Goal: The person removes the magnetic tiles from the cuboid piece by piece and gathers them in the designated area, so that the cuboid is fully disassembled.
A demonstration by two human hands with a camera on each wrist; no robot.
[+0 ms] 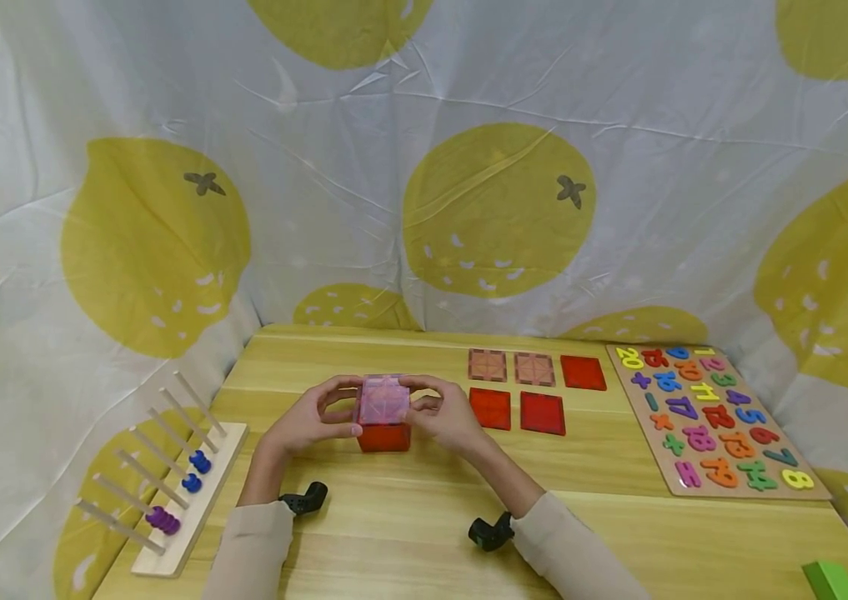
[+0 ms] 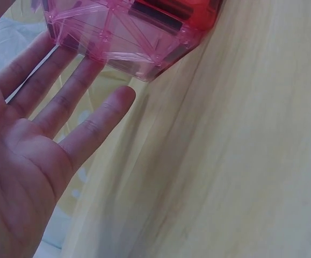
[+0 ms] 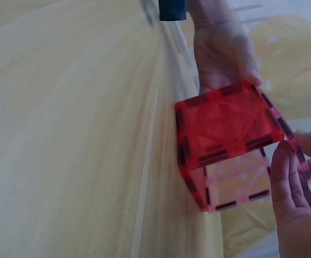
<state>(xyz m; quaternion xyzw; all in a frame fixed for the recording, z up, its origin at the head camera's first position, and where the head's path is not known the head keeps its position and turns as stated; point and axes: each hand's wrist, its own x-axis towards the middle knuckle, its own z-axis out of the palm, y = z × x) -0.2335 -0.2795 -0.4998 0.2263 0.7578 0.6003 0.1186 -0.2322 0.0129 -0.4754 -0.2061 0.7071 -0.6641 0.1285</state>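
A small box of translucent magnetic tiles (image 1: 384,437) stands on the table between the hands, with a red front face (image 3: 228,123) and a pink side. Over its top lies a pink square tile (image 1: 384,398), seen nearly edge-on and tilted in the right wrist view, its right end lifted off the box. My right hand (image 1: 444,415) pinches that tile by its right edge between thumb and fingers. From the left, my left hand (image 1: 314,414) holds the box, thumb at the front corner and fingertips (image 2: 93,67) against the pink side.
Two pink tiles (image 1: 534,369) and several red tiles (image 1: 542,413) lie flat behind and right of the box. A wooden peg rack (image 1: 217,483) with blue and purple rings stands left. A number board (image 1: 720,421) lies right, with a green block (image 1: 831,581) at the near corner.
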